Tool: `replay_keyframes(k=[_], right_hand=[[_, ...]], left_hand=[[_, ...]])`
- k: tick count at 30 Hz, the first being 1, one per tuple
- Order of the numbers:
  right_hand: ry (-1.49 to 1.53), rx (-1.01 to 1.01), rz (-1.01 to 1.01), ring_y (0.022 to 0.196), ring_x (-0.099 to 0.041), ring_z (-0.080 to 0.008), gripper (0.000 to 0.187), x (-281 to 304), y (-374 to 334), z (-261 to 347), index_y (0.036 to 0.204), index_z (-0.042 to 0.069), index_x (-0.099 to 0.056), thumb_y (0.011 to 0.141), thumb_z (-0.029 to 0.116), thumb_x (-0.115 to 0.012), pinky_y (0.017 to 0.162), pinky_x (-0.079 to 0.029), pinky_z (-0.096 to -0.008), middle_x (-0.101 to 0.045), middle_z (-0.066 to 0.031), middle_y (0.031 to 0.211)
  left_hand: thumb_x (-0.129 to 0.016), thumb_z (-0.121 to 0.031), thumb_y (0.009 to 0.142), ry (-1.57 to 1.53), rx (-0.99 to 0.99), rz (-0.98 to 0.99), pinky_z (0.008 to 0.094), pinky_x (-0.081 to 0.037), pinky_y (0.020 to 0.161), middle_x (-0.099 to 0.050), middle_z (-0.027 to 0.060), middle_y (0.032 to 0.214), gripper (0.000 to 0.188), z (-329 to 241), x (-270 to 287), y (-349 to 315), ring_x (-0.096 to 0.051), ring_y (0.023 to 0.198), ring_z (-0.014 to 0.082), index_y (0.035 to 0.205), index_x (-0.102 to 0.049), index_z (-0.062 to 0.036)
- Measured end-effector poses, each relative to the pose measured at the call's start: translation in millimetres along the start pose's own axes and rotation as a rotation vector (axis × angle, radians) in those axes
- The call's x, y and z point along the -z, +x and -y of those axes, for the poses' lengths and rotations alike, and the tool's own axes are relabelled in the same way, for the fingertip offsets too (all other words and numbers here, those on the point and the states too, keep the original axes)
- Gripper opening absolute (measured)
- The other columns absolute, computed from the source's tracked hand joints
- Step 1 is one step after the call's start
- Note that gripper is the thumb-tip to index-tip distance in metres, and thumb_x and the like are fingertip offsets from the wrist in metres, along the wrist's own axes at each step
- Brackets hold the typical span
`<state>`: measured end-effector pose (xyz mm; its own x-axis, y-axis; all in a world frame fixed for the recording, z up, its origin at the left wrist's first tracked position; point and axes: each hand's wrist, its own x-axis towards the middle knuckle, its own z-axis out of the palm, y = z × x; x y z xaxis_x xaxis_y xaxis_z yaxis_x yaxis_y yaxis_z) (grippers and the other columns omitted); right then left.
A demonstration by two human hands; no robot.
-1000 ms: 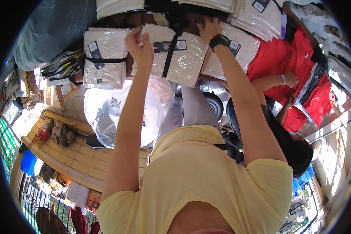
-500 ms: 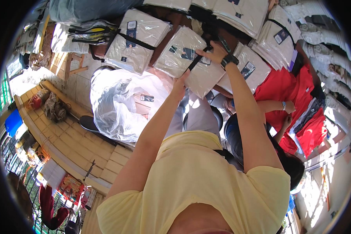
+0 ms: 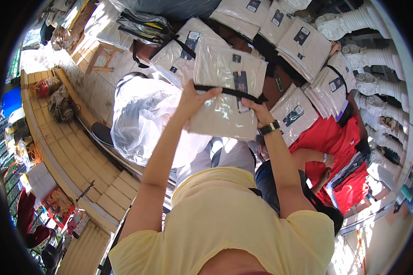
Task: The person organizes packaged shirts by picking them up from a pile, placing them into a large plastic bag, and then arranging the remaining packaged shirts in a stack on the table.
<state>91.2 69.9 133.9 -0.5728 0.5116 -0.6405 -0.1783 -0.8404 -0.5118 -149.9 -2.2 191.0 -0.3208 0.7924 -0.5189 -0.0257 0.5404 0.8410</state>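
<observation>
A bundle of beige folded garments (image 3: 222, 114) in clear plastic, with dark tags and a black strap (image 3: 229, 92) around its middle, is raised in front of me. My left hand (image 3: 193, 100) grips its left side, thumb along the strap. Closed on the right side near the strap's end is my right hand (image 3: 259, 114), wearing a watch. The fingers under the bundle are hidden. Behind it, partly covered, lies another strapped bundle (image 3: 172, 59). To the right of my right hand sits a stack of similar packs (image 3: 293, 112).
More beige packs (image 3: 303, 43) lie on the brown table, with a strapped bundle (image 3: 337, 85) at its right. A big clear plastic bag (image 3: 144, 123) stands at my left. Close on my right, a co-worker's hands (image 3: 326, 167) work by red cloth (image 3: 328, 137). A tiled ledge (image 3: 78, 137) runs along the left.
The strapped bundle has come up off the table toward me, held in both hands. My hands have shifted from working at the strap to gripping the bundle's sides.
</observation>
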Motion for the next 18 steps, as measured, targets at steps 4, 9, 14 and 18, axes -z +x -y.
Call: replay_keyframes(k=[4,9,14,18], right_hand=[[0.206,0.148,0.153,0.091,-0.065,-0.0185,0.040,-77,54,1,0.114,0.005,-0.058,0.077,0.006,-0.075,0.078,-0.057,-0.0344,-0.064,-0.0063,0.104],[0.249,0.308,0.227,0.098,-0.063,-0.0188,0.032,-119,131,6,0.113,0.007,-0.060,0.084,0.014,-0.071,0.086,-0.052,-0.0358,-0.065,-0.0050,0.107],[0.135,0.388,-0.077,0.097,-0.062,-0.0207,0.038,-119,207,-22,0.109,0.007,-0.061,0.075,0.004,-0.077,0.086,-0.051,-0.0365,-0.065,-0.0050,0.105],[0.029,0.447,-0.040,0.099,-0.061,-0.0202,0.045,-137,209,-20,0.112,0.007,-0.058,0.073,0.001,-0.078,0.086,-0.050,-0.0389,-0.063,-0.0057,0.108]], left_hand=[[-0.080,-0.045,0.072,0.113,-0.184,-0.024,0.0333,-0.049,0.089,-0.055,0.0222,0.124,0.085,-49,80,36,-0.059,0.108,0.0240,0.130,-0.044,0.0063],[-0.069,-0.039,0.085,0.459,-0.700,-0.582,0.0341,-0.047,0.086,-0.052,0.0210,0.121,0.060,-86,149,46,-0.056,0.107,0.0321,0.128,-0.051,-0.0016],[-0.068,-0.024,0.088,0.365,-0.624,-0.715,0.0370,-0.048,0.083,-0.053,0.0128,0.115,0.035,-15,156,-8,-0.058,0.102,0.0258,0.118,-0.059,-0.0081],[-0.067,-0.017,0.087,0.315,-0.398,-0.697,0.0372,-0.047,0.084,-0.053,0.0118,0.116,0.034,83,148,-73,-0.058,0.100,0.0251,0.118,-0.057,-0.0084]])
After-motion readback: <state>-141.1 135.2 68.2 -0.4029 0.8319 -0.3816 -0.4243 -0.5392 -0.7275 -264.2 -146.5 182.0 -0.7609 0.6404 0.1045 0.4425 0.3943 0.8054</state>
